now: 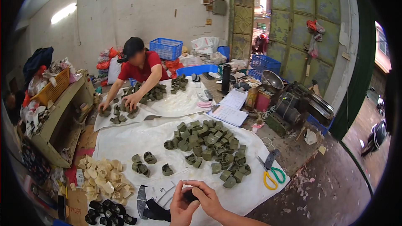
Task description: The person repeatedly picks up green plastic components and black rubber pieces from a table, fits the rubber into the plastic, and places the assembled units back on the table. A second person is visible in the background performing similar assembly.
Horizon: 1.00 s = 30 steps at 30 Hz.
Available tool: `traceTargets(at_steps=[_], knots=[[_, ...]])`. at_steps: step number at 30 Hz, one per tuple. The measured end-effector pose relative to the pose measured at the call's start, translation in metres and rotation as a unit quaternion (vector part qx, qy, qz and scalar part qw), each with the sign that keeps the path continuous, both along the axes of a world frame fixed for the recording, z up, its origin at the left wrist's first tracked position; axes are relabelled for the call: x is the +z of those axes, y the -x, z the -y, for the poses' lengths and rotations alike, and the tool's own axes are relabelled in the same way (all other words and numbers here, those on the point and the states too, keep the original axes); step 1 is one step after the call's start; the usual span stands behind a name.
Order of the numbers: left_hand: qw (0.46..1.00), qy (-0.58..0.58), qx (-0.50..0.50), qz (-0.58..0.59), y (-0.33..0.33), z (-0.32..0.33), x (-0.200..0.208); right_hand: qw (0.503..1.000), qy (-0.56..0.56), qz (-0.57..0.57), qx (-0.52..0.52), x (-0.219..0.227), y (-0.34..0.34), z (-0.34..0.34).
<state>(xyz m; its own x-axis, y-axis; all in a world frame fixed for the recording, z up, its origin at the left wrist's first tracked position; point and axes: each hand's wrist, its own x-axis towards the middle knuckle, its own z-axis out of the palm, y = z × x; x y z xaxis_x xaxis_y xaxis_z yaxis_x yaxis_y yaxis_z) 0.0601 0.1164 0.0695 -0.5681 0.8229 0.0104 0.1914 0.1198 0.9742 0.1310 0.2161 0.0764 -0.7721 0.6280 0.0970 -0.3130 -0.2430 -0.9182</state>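
My left hand (181, 208) and my right hand (207, 199) come together at the front edge of the white-covered table. Between them they hold a small dark piece (191, 195), mostly hidden by the fingers; its exact kind cannot be made out. A black strip of material (158, 211) and a curved grey flat piece (142, 199) lie just left of my left hand. Farther left are several black cup-shaped pieces (112, 213) and a heap of cream moulded pieces (109, 180). A few olive cup-shaped pieces (167, 169) sit beyond my hands, near a large olive pile (205, 138).
Scissors with yellow and green handles (271, 174) lie at the table's right edge. Across the table, a person in a red shirt (144, 68) handles more olive pieces. Open notebooks (229, 113), a metal bowl (272, 79) and a machine (289, 108) stand at the right.
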Motion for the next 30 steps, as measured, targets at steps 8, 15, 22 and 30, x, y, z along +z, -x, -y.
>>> traceTargets(at_steps=[8,15,22,30], knots=[[0.995,-0.068,-0.028,-0.061,0.002,-0.005,-0.022,0.977,0.197,0.052,0.063,-0.002,0.001,-0.013],[0.933,-0.341,-0.058,0.102,0.012,-0.005,-0.027,0.983,0.176,0.011,0.046,0.001,-0.018,-0.013],[0.929,-0.362,-0.059,0.041,0.003,-0.009,-0.023,0.992,0.099,-0.008,0.072,-0.017,-0.003,-0.008],[0.933,-0.195,0.042,0.300,0.040,-0.003,-0.034,0.812,-0.582,0.044,-0.008,0.011,-0.022,-0.021]])
